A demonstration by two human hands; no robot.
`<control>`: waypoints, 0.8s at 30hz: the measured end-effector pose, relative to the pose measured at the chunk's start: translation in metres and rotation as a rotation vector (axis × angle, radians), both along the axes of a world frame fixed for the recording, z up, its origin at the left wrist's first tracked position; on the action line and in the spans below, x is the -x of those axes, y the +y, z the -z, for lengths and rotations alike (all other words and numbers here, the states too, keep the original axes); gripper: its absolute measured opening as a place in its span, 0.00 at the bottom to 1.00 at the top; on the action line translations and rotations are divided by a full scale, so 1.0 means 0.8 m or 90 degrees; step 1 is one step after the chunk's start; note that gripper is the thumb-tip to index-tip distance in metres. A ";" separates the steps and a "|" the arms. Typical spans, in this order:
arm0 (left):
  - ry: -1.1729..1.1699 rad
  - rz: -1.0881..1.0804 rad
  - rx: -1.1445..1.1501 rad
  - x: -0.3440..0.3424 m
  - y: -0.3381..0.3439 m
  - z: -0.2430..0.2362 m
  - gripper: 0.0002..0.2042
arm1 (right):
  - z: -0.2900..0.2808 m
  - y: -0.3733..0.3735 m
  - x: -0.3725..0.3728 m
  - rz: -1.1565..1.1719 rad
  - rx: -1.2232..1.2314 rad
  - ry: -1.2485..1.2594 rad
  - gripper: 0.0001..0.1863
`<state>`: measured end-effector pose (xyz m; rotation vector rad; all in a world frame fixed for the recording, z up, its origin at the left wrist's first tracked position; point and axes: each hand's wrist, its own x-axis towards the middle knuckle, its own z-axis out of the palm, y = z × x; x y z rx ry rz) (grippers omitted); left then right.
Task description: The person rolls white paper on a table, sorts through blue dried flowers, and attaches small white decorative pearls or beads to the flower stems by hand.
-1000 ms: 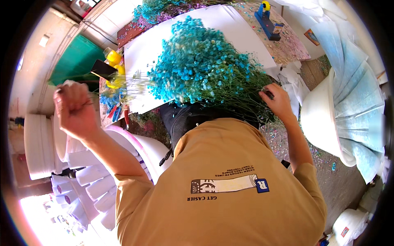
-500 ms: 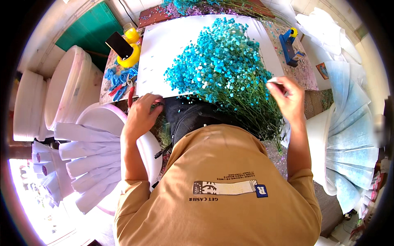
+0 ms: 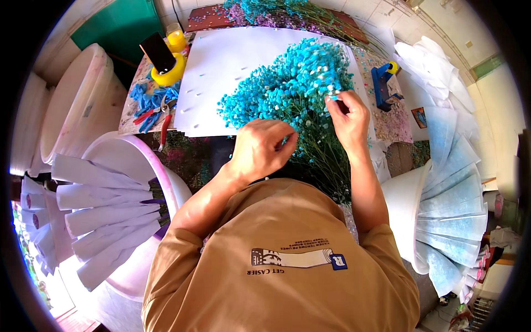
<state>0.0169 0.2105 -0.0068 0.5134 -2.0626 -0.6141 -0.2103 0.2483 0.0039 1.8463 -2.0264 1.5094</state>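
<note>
A large bunch of blue-dyed baby's breath [image 3: 293, 77], with a few white blossoms in it, lies over the white sheet [image 3: 213, 61]. Its green stems [image 3: 326, 149] hang toward my lap. My left hand [image 3: 259, 148] is above the lower left of the bunch, its fingers curled toward the thumb; what is in them, if anything, is hidden. At the right side of the blossoms, my right hand [image 3: 349, 115] is closed in a pinch. Something tiny and pale shows at its fingertips, too small to name.
On the table's left are a phone [image 3: 157, 52] on a yellow stand, pruning shears [image 3: 165, 119] and blue ribbon [image 3: 149, 99]. A blue tape dispenser [image 3: 380, 86] stands at right. White tubs flank me, holding white paper wraps [image 3: 105, 199] and pale blue wraps [image 3: 451, 210]. More dyed flowers [image 3: 271, 16] lie behind.
My left hand has moved right, from the table's front edge to over the bunch. My right hand has shifted left, against the blossoms. The view has also shifted a little.
</note>
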 end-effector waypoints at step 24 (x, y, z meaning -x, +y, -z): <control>-0.049 -0.041 -0.025 0.067 -0.013 -0.058 0.09 | 0.015 0.007 0.022 -0.123 0.014 -0.468 0.03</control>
